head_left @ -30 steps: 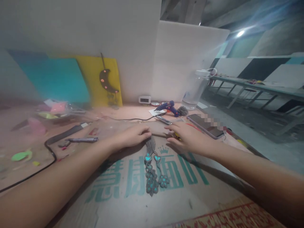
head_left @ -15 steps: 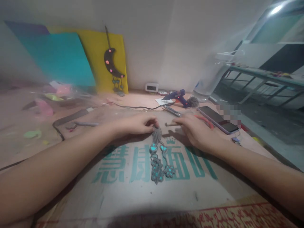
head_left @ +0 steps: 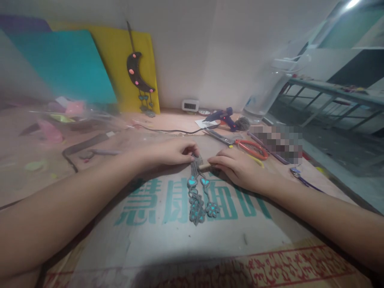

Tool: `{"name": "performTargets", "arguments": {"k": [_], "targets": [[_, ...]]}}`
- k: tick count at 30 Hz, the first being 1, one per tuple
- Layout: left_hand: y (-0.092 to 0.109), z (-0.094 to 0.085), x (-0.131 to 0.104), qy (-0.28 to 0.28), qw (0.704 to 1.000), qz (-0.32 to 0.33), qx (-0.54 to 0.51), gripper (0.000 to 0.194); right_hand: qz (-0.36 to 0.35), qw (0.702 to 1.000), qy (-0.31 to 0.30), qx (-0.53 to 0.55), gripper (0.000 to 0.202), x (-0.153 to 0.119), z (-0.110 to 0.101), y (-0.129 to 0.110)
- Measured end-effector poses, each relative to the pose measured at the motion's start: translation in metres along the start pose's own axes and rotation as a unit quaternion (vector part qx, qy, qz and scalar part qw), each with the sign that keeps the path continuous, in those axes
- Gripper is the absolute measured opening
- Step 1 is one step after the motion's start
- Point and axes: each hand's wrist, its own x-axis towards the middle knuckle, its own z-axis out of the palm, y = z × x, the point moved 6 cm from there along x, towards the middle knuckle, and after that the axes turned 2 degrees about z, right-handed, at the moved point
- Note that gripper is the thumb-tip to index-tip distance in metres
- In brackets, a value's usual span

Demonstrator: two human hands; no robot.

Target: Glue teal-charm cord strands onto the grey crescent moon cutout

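My left hand (head_left: 180, 152) pinches the top end of a bundle of grey cords (head_left: 195, 166), which lies on the printed cardboard (head_left: 144, 248). From the bundle hang turquoise hearts (head_left: 192, 182) edged in grey and, lower down, grey flower shapes (head_left: 213, 209) with turquoise dots. Between the closed fingers of my right hand (head_left: 237, 166) is a short tan wooden stick (head_left: 205, 166). Its tip meets or nearly meets the cords just below my left fingertips; I cannot tell which.
Behind my right hand lie orange-handled scissors (head_left: 252, 149), a blue glue gun (head_left: 223, 117) and a phone (head_left: 255, 138), mostly blurred out. A small white clock (head_left: 190, 106) stands by the wall. A dark crescent ornament (head_left: 136, 74) hangs against a yellow sheet (head_left: 147, 52). Plastic-wrapped scraps (head_left: 51, 130) lie left.
My right hand has moved left and slightly down, bringing the stick to the cords. More of the scissors now shows. My left hand keeps its pinch, and the view has shifted a little.
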Motion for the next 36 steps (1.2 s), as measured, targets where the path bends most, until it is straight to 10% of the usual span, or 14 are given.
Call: {"name": "performTargets", "arguments": {"k": [36], "targets": [[-0.012, 0.001, 0.001, 0.015, 1.0, -0.003, -0.02, 0.04, 0.078, 0.993, 0.086, 0.0, 0.027, -0.005, -0.005, 0.013]]}}
